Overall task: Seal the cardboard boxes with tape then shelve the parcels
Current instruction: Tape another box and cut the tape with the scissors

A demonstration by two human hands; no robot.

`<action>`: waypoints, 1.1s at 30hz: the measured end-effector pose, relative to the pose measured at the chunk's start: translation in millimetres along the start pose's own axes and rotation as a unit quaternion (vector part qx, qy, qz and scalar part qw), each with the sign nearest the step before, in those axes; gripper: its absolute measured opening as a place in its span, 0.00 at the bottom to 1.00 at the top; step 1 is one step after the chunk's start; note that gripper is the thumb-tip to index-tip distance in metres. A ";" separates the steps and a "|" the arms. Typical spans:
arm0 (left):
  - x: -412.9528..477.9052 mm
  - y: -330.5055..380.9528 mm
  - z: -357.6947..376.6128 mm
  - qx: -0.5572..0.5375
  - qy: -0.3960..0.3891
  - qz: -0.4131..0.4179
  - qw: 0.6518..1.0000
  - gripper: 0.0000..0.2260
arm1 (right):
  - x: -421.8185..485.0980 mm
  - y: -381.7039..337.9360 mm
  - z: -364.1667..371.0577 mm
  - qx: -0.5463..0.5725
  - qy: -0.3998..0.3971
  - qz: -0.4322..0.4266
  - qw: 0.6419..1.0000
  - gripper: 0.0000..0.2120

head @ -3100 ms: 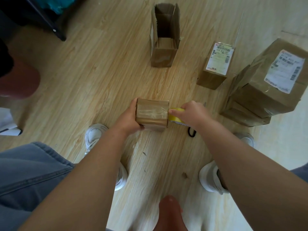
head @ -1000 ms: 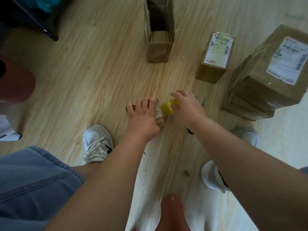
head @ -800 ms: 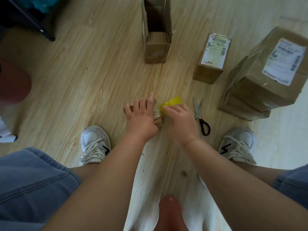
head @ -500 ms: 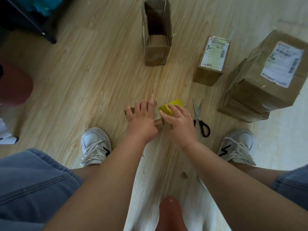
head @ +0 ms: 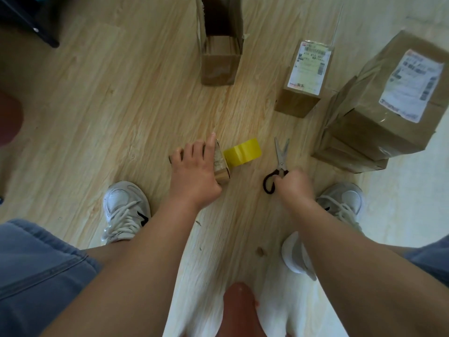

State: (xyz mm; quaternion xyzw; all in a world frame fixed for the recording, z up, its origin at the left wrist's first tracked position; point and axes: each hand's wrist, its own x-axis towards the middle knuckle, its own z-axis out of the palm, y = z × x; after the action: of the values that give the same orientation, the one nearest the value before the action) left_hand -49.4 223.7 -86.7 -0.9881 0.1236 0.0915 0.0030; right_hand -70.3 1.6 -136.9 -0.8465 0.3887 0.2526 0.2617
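Note:
A small cardboard box point(head: 220, 164) lies on the wooden floor between my feet, with clear tape across its end. My left hand point(head: 194, 167) presses flat on top of it, fingers straight. A yellow tape roll point(head: 243, 151) sits against the box's right side, a strip running from it to the box. To the right lie scissors point(head: 280, 156) with black handles. My right hand point(head: 292, 184) grips those handles, fingers curled round them.
An open, empty tall box point(head: 220, 40) lies at the top centre. A labelled small parcel point(head: 305, 76) stands right of it. A big labelled parcel point(head: 388, 98) is stacked on a flatter box point(head: 349, 159) at the right. My white shoes point(head: 125, 209) flank the work area.
My right hand has let go of the tape roll and moved right to the scissors' handles. My left hand still presses the small box down.

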 end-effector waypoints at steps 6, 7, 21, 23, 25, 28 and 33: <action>2.1 1.1 5.9 0.005 0.010 0.001 1.000 0.43 | 7.1 5.1 9.3 -0.061 -0.011 0.021 0.998 0.25; 2.3 1.5 6.5 0.006 0.010 0.001 1.000 0.42 | 6.9 4.2 9.9 -0.070 -0.011 0.018 0.997 0.25; 2.0 3.1 -2.3 -0.019 -0.032 0.001 0.999 0.46 | -3.1 -11.8 -18.2 0.041 -0.173 0.006 0.984 0.13; 2.2 3.0 -4.6 -0.030 -0.044 0.004 0.999 0.48 | -11.4 -14.9 -26.3 0.079 -0.205 -0.021 0.975 0.12; 2.6 2.7 -7.9 -0.051 -0.063 0.000 0.997 0.51 | -20.1 -16.1 -34.2 0.094 -0.227 -0.058 0.968 0.15; 0.8 -0.1 -14.2 -0.082 -0.098 -0.001 0.992 0.54 | -31.6 -14.3 -43.1 0.106 -0.250 -0.098 0.958 0.24; -13.3 -2.6 -20.6 -0.088 -0.105 0.004 0.991 0.51 | -47.5 -2.6 -52.9 0.115 -0.336 -0.127 0.926 0.43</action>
State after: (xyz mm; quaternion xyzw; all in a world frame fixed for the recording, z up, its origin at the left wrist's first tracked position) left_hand -57.8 228.9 -64.0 -0.9689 0.1182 0.2051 -0.0718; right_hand -83.5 -5.7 -67.4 -0.7186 0.1932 0.4403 0.5025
